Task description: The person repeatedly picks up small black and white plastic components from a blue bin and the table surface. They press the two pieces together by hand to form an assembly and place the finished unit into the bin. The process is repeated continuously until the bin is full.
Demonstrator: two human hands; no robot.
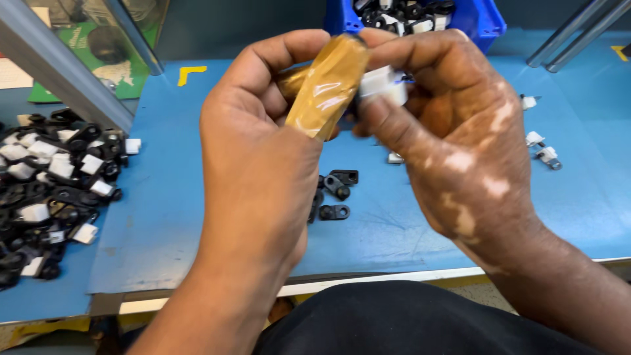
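L hand (256,151) fingers clamped on taped stick (327,89); R hand (453,131) fingers pinch white clip (383,84) w/ stick, above blue desk (171,197).

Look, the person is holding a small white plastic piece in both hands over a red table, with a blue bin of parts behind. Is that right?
Not quite: the table is blue, not red, as the head view shows. The rest holds: the left hand and right hand meet around a small white plastic piece, and a blue plastic bin of black and white parts sits behind them.
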